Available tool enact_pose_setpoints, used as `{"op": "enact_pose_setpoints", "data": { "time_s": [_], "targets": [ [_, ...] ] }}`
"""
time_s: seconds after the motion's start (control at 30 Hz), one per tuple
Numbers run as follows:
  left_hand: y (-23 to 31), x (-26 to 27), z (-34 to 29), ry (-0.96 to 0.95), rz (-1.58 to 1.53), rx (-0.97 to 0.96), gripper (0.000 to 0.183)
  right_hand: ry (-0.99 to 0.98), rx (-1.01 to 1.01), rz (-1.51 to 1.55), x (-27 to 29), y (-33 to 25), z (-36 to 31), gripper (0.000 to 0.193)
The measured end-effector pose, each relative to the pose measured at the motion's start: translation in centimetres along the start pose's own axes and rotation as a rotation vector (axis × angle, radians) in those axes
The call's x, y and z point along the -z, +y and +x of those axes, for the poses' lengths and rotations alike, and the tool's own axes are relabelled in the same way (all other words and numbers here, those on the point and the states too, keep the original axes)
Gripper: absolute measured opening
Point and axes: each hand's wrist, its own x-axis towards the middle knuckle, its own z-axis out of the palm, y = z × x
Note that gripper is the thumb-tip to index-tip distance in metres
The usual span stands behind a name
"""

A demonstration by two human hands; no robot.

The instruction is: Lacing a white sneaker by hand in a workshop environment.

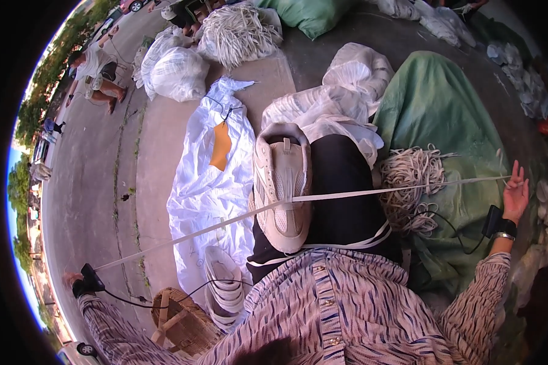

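I see the beige shoe (286, 176) lying on the black cloth (344, 167) over the wearer's lap, its toe toward the striped shirt (329, 304). A pale flat lace (347, 194) crosses the front of the shoe and stretches nearly straight out to both sides. Well to the left of the shoe, one end reaches the left hand (73, 279); a black device (92, 278) hides most of its fingers, so I cannot tell how they close. Well to the right of the shoe, I see the right hand (516, 193) pinching the other end, two fingers raised. Nearer, on the shoe's right, a heap of laces (411, 179) rests against green cloth (444, 115). Just left of the shoe lies a white sheet (195, 210) with an orange-brown piece (220, 148) on it. Beyond the shoe I make out pale wrapped bundles (329, 106).
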Motion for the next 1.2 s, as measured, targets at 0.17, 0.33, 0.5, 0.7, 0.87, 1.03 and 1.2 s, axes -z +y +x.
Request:
{"op": "enact_pose_setpoints", "data": {
  "time_s": [0.17, 0.33, 0.5, 0.7, 0.87, 1.03, 1.2],
  "targets": [
    [1.5, 11.7, 8.0, 0.245, 0.087, 0.022, 0.031, 0.200, 0.021, -0.480, 4.7, -9.3, -3.0, 0.044],
    [2.6, 15.4, 8.5, 0.318, 0.038, 0.018, 0.035, 0.756, 0.321, -0.495, 7.1, -12.4, -7.2, 0.036],
    [4.4, 9.6, 5.6, 0.125, -0.203, 0.012, 0.040, 0.704, 0.304, -0.376, 11.6, -11.2, -7.4, 0.040],
    [-4.9, -8.2, -25.4, -0.989, -0.148, 0.229, 0.033, 0.069, -0.442, -0.699, -4.0, 15.9, -3.4, 0.020],
    [-7.9, -9.4, -54.4, -1.975, 0.153, 0.115, 0.027, -0.643, -0.462, -0.890, -25.7, 30.6, -11.5, 0.008],
    [-5.6, -8.1, -65.5, -2.182, 0.376, -0.608, 0.027, -0.684, -0.604, -1.247, -31.5, 33.6, -16.7, 0.005],
    [-6.9, -9.2, -66.4, -2.115, 0.801, -1.257, 0.014, -0.676, -0.792, -1.197, -30.0, 34.2, -18.3, 0.008]
  ]
}}
